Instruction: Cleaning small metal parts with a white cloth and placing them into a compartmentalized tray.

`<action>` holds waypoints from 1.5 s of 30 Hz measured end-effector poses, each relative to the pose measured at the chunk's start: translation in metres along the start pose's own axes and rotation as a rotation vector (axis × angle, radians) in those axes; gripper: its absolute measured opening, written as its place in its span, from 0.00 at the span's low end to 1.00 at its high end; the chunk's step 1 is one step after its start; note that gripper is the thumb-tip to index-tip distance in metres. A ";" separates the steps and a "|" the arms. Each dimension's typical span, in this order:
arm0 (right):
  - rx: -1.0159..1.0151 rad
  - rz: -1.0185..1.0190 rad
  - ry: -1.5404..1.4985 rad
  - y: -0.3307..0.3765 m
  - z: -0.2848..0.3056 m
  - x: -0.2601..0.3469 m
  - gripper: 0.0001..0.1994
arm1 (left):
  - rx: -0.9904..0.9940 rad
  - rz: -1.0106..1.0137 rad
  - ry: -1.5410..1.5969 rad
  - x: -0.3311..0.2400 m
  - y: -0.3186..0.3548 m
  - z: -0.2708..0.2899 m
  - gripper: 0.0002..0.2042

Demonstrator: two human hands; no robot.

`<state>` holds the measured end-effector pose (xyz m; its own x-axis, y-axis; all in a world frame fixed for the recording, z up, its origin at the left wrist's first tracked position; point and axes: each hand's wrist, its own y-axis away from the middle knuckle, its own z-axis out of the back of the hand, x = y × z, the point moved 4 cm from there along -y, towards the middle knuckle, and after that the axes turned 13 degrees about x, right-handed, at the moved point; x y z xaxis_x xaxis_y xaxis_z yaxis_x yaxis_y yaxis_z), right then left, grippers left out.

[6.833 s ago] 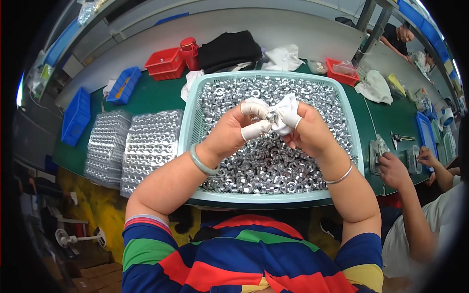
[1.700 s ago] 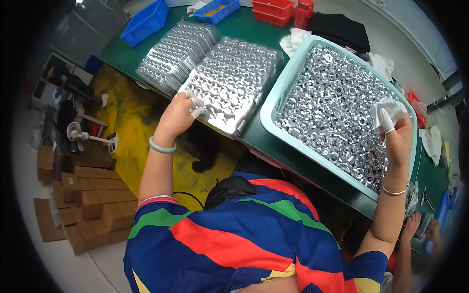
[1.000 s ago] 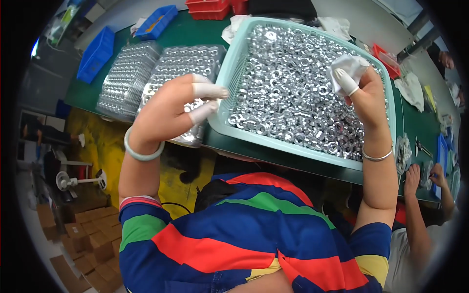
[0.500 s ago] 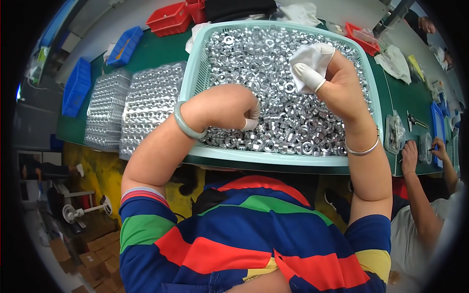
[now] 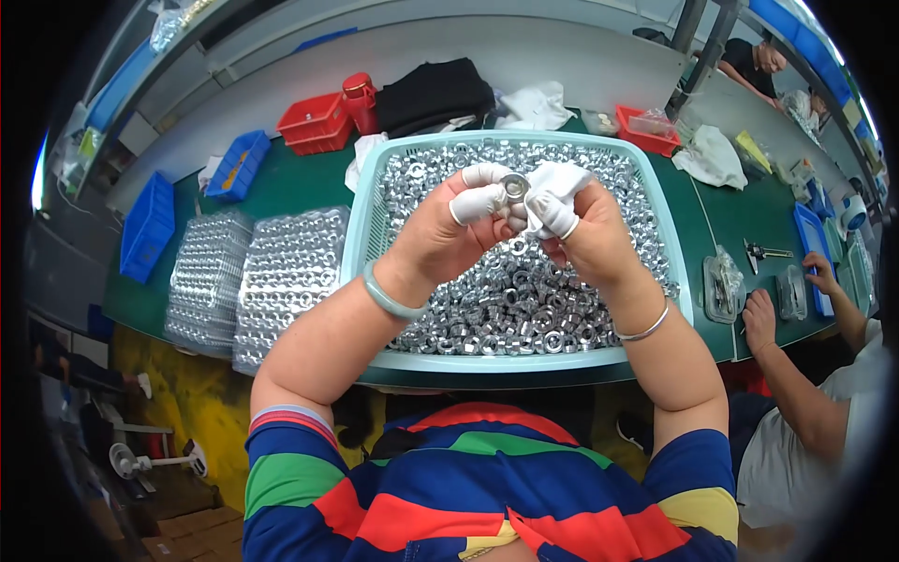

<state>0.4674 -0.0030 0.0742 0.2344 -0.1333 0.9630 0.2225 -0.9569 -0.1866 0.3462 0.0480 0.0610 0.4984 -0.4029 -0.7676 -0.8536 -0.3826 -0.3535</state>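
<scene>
My left hand (image 5: 438, 229), with white finger cots on its fingertips, pinches a shiny metal ring (image 5: 515, 186) above a basket of parts. Facing it, my right hand (image 5: 599, 242) is closed on a white cloth (image 5: 556, 180), which lies against or right beside the ring. Its fingers wear white cots too. Both hands are over the wide pale-green plastic basket (image 5: 524, 362), which is filled with many loose metal rings (image 5: 524, 309) like the held one.
Left of the basket stand stacked clear trays of metal parts (image 5: 292, 272). Blue bins (image 5: 148, 225), a red bin (image 5: 314, 124) and a black folded cloth (image 5: 435, 96) lie behind. Rightward are a caliper (image 5: 768, 251), a clear box (image 5: 723, 288) and a co-worker's hand (image 5: 758, 320).
My left hand has come up from among the loose parts, now holding a ring. My right hand has moved left with the cloth to meet it. The view has tilted up.
</scene>
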 end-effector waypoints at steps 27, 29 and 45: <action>-0.034 0.178 0.181 -0.007 0.000 -0.004 0.08 | -0.111 0.073 0.095 0.017 0.010 0.010 0.09; -0.013 0.182 0.055 -0.008 -0.002 0.000 0.08 | -0.136 0.079 0.105 0.018 0.010 0.008 0.09; 0.006 0.072 0.223 -0.007 0.008 -0.008 0.05 | -0.020 0.201 0.344 0.023 0.018 0.010 0.14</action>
<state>0.4712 0.0069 0.0663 0.0346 -0.2552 0.9663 0.2188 -0.9415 -0.2565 0.3411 0.0405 0.0313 0.3466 -0.7248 -0.5954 -0.9377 -0.2830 -0.2015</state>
